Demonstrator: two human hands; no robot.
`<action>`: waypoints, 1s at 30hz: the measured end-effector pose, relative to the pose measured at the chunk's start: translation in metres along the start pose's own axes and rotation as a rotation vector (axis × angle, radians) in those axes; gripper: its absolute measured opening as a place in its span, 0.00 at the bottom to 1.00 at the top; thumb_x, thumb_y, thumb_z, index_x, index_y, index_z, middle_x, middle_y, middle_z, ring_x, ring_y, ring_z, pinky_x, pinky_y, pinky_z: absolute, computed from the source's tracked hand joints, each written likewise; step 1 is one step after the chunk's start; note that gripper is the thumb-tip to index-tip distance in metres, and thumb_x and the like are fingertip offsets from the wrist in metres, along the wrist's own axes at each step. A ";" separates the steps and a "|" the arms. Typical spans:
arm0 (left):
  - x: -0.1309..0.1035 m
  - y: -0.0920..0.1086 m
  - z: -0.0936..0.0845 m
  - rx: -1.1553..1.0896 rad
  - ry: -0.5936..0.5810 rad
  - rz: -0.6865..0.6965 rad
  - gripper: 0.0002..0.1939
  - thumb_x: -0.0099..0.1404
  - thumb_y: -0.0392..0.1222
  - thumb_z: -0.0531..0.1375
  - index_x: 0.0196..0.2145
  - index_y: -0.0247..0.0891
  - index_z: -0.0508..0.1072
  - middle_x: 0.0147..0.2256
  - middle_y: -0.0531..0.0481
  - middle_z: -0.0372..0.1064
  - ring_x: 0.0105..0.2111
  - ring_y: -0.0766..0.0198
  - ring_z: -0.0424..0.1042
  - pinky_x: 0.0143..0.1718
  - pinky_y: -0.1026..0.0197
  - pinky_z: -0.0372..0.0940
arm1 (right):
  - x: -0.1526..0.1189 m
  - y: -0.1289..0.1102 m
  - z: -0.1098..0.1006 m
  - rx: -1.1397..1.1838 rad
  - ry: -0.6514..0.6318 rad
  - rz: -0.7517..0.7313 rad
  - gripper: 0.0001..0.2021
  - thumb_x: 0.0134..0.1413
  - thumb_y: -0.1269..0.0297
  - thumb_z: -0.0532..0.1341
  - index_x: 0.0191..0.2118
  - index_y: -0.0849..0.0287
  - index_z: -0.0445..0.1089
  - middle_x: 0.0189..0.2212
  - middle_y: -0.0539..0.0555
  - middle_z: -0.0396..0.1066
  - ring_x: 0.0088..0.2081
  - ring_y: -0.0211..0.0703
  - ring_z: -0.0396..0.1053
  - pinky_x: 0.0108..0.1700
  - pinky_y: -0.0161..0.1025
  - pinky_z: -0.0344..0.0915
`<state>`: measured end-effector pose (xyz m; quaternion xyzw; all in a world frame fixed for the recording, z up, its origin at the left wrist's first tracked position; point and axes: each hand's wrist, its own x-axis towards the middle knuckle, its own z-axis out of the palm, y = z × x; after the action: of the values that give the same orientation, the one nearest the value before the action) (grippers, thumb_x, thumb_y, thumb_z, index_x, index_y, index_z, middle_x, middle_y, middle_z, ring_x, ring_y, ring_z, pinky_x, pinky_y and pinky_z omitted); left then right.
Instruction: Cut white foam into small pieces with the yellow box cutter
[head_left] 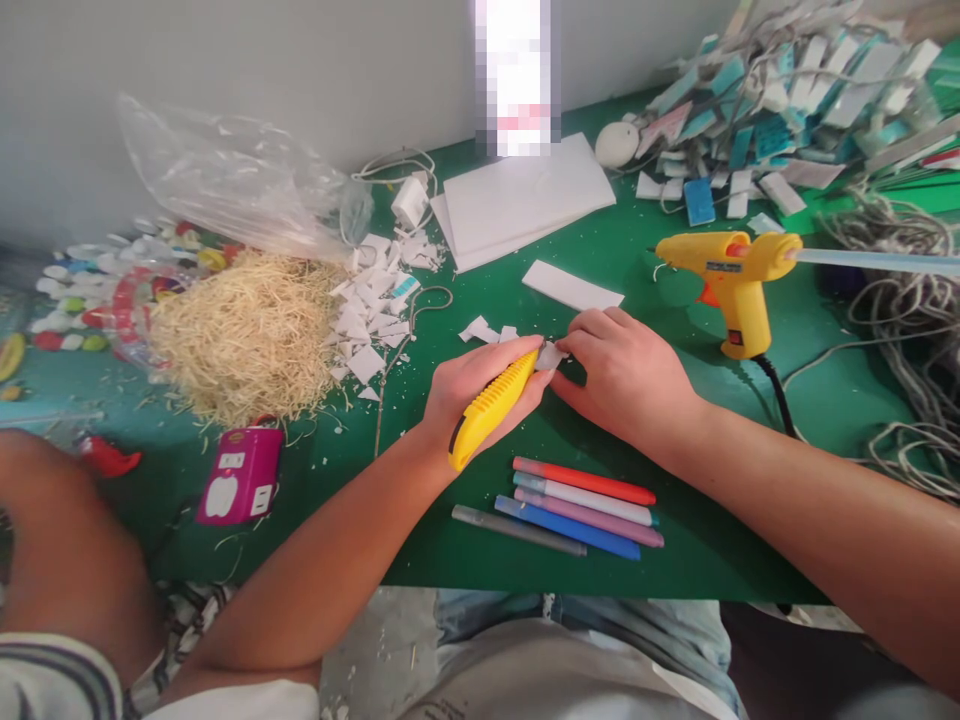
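Near the middle of the green table [420, 555], my left hand [469, 385] is closed around a yellow utility knife [495, 405], its handle slanting toward me. The knife's front end meets a small white piece [551, 356], which the fingertips of my right hand [626, 375] pinch from the other side. Just behind my hands lie small white scraps [484, 330] and a white strip [574, 287]. Several markers [585, 480], red, white, purple, blue and grey, lie side by side in front of my right hand.
A yellow glue gun [739, 285] with its cord stands right, beside tangled string [907, 330]. White sheets [529, 205] lie behind. Left are straw [247, 335], white offcuts [367, 320], a plastic bag [240, 180] and a magenta box [240, 475]. Another person's arm [67, 540] rests at far left.
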<state>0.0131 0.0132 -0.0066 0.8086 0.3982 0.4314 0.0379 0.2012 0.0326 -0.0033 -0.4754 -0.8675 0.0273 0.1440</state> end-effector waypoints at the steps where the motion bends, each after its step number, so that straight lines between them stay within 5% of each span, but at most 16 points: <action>1: 0.000 0.000 0.000 0.001 0.001 -0.003 0.07 0.68 0.37 0.65 0.44 0.35 0.79 0.40 0.47 0.84 0.36 0.63 0.83 0.44 0.67 0.78 | 0.000 0.000 -0.001 -0.001 -0.008 0.009 0.11 0.60 0.63 0.62 0.37 0.65 0.78 0.37 0.64 0.76 0.42 0.55 0.71 0.39 0.46 0.67; 17: -0.001 -0.001 0.000 -0.008 -0.007 0.000 0.08 0.68 0.37 0.66 0.45 0.36 0.78 0.41 0.48 0.83 0.37 0.64 0.83 0.44 0.67 0.78 | 0.005 -0.007 -0.008 -0.024 -0.117 0.090 0.10 0.57 0.65 0.64 0.39 0.65 0.80 0.40 0.63 0.78 0.45 0.56 0.73 0.43 0.46 0.66; 30: 0.001 -0.001 0.003 -0.028 -0.065 0.003 0.08 0.68 0.35 0.64 0.45 0.36 0.78 0.40 0.46 0.83 0.37 0.64 0.83 0.43 0.67 0.77 | 0.000 0.000 -0.001 -0.008 -0.006 -0.005 0.09 0.59 0.66 0.61 0.37 0.64 0.79 0.37 0.63 0.76 0.41 0.53 0.69 0.40 0.46 0.66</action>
<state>0.0149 0.0156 -0.0080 0.8223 0.3894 0.4104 0.0616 0.2016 0.0320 -0.0024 -0.4737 -0.8692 0.0250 0.1394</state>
